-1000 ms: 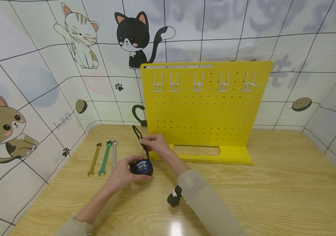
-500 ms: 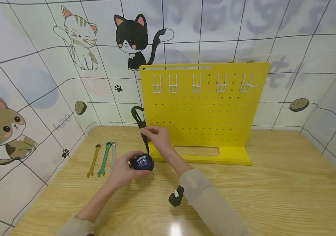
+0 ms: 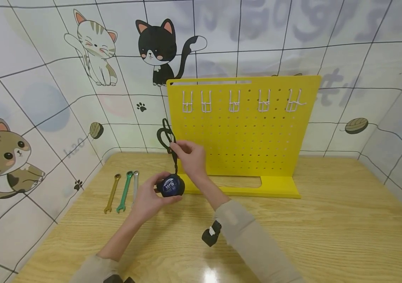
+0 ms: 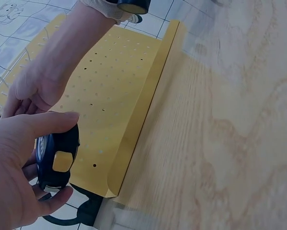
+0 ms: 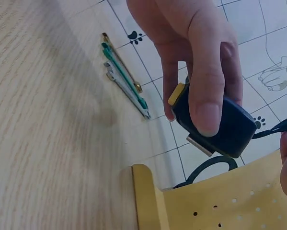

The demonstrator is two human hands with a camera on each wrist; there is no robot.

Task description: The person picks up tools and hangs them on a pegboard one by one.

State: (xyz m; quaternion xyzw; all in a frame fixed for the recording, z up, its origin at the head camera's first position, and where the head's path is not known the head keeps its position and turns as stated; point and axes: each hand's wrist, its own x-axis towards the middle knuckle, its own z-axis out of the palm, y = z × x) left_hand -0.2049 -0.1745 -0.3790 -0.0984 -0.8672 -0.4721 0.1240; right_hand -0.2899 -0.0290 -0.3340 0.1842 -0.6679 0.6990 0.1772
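Observation:
My left hand (image 3: 148, 199) grips a dark blue and black tape measure (image 3: 172, 185) marked "5m", thumb on one side and fingers on the other. The yellow button on the tape measure (image 4: 63, 162) shows in the left wrist view. From its end a black wrist strap (image 3: 176, 165) runs upward. My right hand (image 3: 191, 159) pinches this strap between thumb and fingertips, with a loop standing above the fingers. Both hands are just in front of the left edge of a yellow pegboard (image 3: 236, 145). In the right wrist view, the strap (image 5: 280, 126) looks taut.
Several white wire hooks (image 3: 234, 101) line the pegboard's upper part. On the wooden table (image 3: 328, 236) to the left lie a gold wrench (image 3: 112, 194), a green wrench (image 3: 125, 192) and a silver wrench (image 3: 136, 182). A cat-printed cloth wall (image 3: 134, 133) stands behind.
The right hand has risen with the strap, whose loop now stands higher. The left hand has lifted the tape measure slightly and tilted it.

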